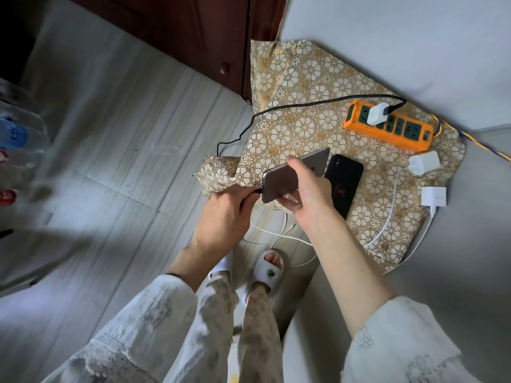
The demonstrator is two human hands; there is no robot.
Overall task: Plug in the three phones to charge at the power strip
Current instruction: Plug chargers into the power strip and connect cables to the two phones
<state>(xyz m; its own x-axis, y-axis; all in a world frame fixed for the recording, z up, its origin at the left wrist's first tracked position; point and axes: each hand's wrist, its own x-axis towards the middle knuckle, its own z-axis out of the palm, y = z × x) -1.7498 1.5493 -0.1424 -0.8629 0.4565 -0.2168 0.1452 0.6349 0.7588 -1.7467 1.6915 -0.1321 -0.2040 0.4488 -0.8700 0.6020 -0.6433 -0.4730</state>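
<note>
The right hand (309,189) gripped the grey phone (293,176) over the tabletop's near-left edge; the left hand (225,214) pinched the black plug (255,191) at its port. Misaligned, the plug could scrape, or its cable (276,108) tug the strip (387,124).

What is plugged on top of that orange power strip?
One white charger sits in a socket near the far end of the orange power strip, with a black cable running from it. The other sockets show empty. Two more white chargers lie unplugged on the patterned cloth.
</note>
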